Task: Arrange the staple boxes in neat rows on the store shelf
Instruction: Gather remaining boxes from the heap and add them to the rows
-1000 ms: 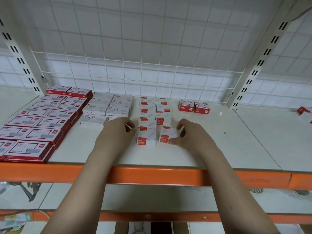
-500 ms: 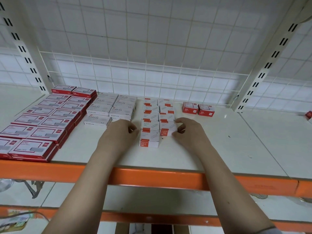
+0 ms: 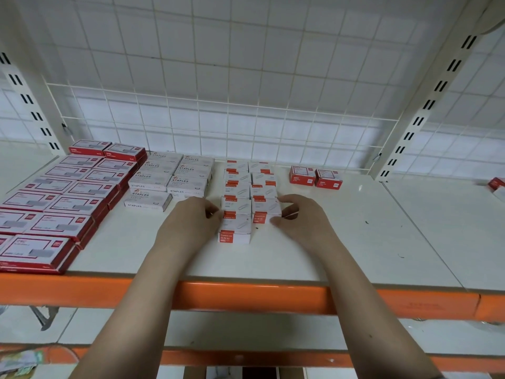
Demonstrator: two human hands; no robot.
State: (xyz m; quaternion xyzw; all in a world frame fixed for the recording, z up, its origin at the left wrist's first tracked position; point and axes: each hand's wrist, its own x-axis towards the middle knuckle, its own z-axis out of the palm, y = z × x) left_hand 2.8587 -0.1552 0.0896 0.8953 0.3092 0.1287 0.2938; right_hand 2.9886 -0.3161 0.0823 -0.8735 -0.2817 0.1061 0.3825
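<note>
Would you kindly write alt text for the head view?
Two bare hands, left hand and right hand, flank two columns of small white-and-red boxes on a white shelf with orange front rail. Larger red-and-white boxes and white STAPLES boxes sit left.

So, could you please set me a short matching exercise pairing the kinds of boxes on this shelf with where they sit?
Things:
1. large red-bordered flat boxes
2. grey boxes printed STAPLES
3. small white boxes with orange-red labels
4. pair of small red cube-like boxes

Places:
A. between the two hands
B. far left of the shelf
C. alone, right of the hands, near the back
D. just left of the middle rows

Pairs: 1-B, 2-D, 3-A, 4-C
</note>
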